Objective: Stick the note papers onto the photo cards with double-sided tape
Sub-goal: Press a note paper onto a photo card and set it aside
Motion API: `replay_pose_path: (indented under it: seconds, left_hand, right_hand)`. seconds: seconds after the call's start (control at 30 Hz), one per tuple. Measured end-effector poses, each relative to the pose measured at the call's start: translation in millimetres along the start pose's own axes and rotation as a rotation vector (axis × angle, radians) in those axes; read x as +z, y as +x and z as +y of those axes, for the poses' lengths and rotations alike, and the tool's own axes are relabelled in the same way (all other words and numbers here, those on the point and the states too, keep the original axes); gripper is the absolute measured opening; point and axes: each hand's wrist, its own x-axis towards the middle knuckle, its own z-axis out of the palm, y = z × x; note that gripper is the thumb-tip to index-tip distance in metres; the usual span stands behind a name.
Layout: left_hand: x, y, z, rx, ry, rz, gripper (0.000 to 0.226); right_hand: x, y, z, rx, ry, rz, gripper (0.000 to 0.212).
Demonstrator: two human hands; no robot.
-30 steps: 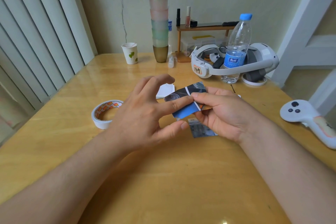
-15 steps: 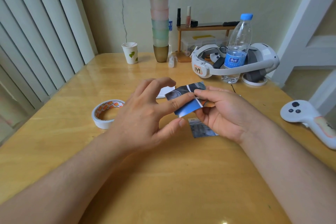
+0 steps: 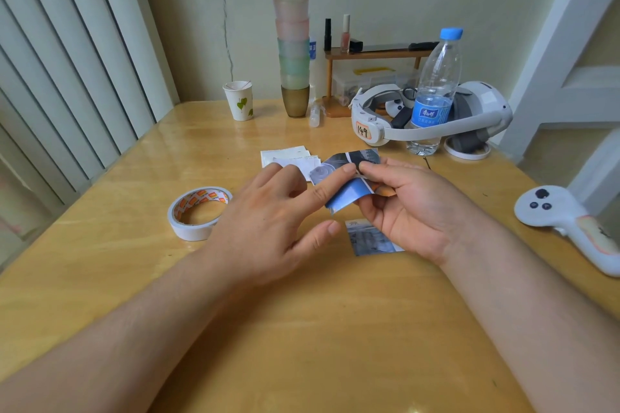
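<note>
photo card (image 3: 345, 183) held above table (image 3: 302, 329), both hands on it.
right hand (image 3: 407, 208) pinches its edge; left hand (image 3: 268, 228) fingers spread, forefinger pressing its face.

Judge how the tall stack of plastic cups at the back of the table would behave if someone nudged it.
The stack of plastic cups is tall and narrow on one small gold base cup, so it would probably tip rather than slide. The cups look thin and translucent, likely light. Nested loosely, they might separate on falling.
</note>
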Motion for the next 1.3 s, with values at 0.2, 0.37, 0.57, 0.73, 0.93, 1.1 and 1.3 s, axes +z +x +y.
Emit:
replay_pose_path:
  seconds: [0.2, 0.37, 0.57, 0.73, 0.93, 1.1, 1.3]
  left_hand:
    - [3.4, -0.9, 1.0, -0.014, -0.021, -0.012, 0.067]
    - [8.6, -3.2, 7.1, -0.017, -0.066, -0.029, 0.074]
    - [14.6, -4.4, 9.2, -0.016, -0.114, -0.032, 0.079]
    - [16.2, -5.1, 8.8, -0.018, -0.122, -0.030, 0.080]
    - [17.7, -5.8, 9.2, -0.013, -0.134, -0.025, 0.080]
    - [18.0, -6.2, 9.8, -0.015, -0.140, -0.019, 0.081]
    - [18.2, -5.7, 10.5, -0.013, -0.148, -0.011, 0.081]
  right_hand:
    - [1.4, -0.6, 0.1, -0.006, 0.031, -0.012, 0.012]
    - [4.1, -2.2, 2.4, 0.010, 0.060, -0.020, 0.009]
    - [4.7, -0.1, 4.1, 0.030, 0.093, -0.015, 0.010]
    - [3.7, 0.4, 5.0, 0.036, 0.088, -0.020, 0.011]
    - [4.8, 1.1, 8.6, 0.060, 0.070, -0.022, 0.012]
    - [5.1, 2.2, 10.4, 0.069, 0.065, -0.018, 0.011]
    - [6.7, 1.9, 11.7, 0.079, 0.096, -0.018, 0.013]
